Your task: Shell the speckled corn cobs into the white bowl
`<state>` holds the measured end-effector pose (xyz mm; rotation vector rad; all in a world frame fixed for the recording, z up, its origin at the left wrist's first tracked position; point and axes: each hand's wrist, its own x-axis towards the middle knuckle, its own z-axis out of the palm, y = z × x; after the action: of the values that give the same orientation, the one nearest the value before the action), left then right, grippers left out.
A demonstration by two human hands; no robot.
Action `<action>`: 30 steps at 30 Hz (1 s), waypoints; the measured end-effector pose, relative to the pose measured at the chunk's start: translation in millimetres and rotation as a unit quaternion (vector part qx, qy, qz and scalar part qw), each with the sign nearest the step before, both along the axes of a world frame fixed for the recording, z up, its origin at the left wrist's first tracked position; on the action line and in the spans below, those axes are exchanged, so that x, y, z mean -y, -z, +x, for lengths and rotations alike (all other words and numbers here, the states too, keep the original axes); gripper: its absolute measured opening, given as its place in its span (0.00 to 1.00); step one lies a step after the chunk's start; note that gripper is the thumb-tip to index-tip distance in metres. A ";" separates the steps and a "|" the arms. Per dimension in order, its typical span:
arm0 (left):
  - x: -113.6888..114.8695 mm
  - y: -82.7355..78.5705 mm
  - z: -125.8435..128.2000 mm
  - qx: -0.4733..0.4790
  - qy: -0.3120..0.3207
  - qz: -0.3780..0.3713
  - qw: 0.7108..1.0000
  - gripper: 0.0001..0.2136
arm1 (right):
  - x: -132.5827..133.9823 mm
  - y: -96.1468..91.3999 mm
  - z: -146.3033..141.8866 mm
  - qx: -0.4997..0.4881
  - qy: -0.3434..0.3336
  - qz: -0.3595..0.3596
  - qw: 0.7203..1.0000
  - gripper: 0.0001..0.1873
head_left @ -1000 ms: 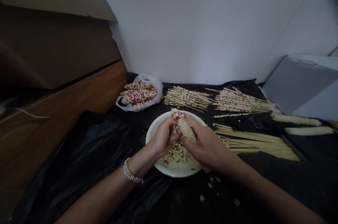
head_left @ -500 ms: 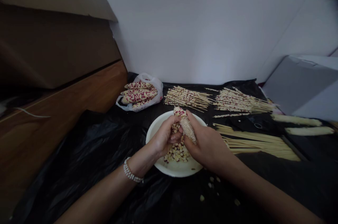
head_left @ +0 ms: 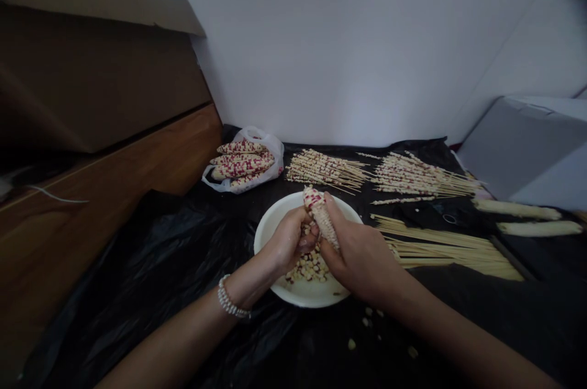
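Note:
A partly stripped corn cob (head_left: 321, 214), pale with a few red and white kernels left at its tip, stands tilted over a white bowl (head_left: 275, 224). My right hand (head_left: 358, 254) is wrapped round the cob's lower part. My left hand (head_left: 291, 239), with a bead bracelet on the wrist, is curled against the cob's left side with its thumb on the kernels. Loose kernels (head_left: 309, 266) lie in the bowl under both hands.
A plastic bag of red-and-white cobs (head_left: 241, 166) lies at the back left. Two piles of skewers threaded with kernels (head_left: 325, 170) (head_left: 413, 178) lie behind the bowl. Bare bamboo skewers (head_left: 440, 245) and stripped cobs (head_left: 513, 208) lie right. Stray kernels (head_left: 371, 315) dot the black sheet.
The cob has turned a little and its tip has shifted slightly right. My left hand has closed tighter against it. The bowl has stayed put.

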<state>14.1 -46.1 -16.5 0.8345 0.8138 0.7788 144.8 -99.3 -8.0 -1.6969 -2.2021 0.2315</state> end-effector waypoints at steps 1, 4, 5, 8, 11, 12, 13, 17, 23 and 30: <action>-0.6 0.4 -0.4 0.007 -0.002 -0.003 1.000 0.09 | 0.0 -0.9 0.5 -0.014 -0.002 -0.006 1.000 0.38; -2.8 1.6 -3.1 0.042 0.004 -0.016 0.999 0.05 | -1.3 -3.1 2.7 -0.037 0.004 -0.016 0.999 0.38; -3.5 1.7 -4.3 0.055 0.009 -0.020 0.998 0.04 | -2.1 -3.4 3.6 -0.042 0.011 -0.017 0.999 0.38; -4.9 1.0 -6.7 0.090 0.027 -0.031 0.995 0.06 | -4.5 -3.3 6.2 -0.060 0.025 -0.015 0.998 0.40; -5.6 -0.2 -7.3 0.121 0.036 -0.042 0.991 0.11 | -5.1 -2.8 6.8 -0.062 0.029 -0.010 0.998 0.40; -5.9 -0.4 -7.2 0.127 0.036 -0.047 0.990 0.11 | -4.9 -2.8 6.4 -0.060 0.029 -0.008 0.998 0.40; -6.2 -0.6 -7.2 0.131 0.035 -0.053 0.989 0.10 | -4.5 -2.7 5.8 -0.057 0.029 -0.004 0.998 0.40; -7.0 -1.6 -7.8 0.137 0.034 -0.084 0.986 0.08 | -2.8 -1.8 3.4 -0.044 0.027 0.015 0.999 0.39; -5.4 -5.7 -7.1 0.146 0.015 -0.107 0.983 0.06 | -2.3 1.9 2.4 -0.036 0.010 0.052 0.998 0.39; -6.0 0.0 -7.7 0.112 0.007 -0.099 0.989 0.06 | -3.4 2.3 1.5 -0.039 -0.001 0.028 0.999 0.39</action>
<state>6.3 -40.1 -16.5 0.5638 0.6707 0.7507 146.3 -95.9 -10.3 -1.6292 -2.1329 0.2313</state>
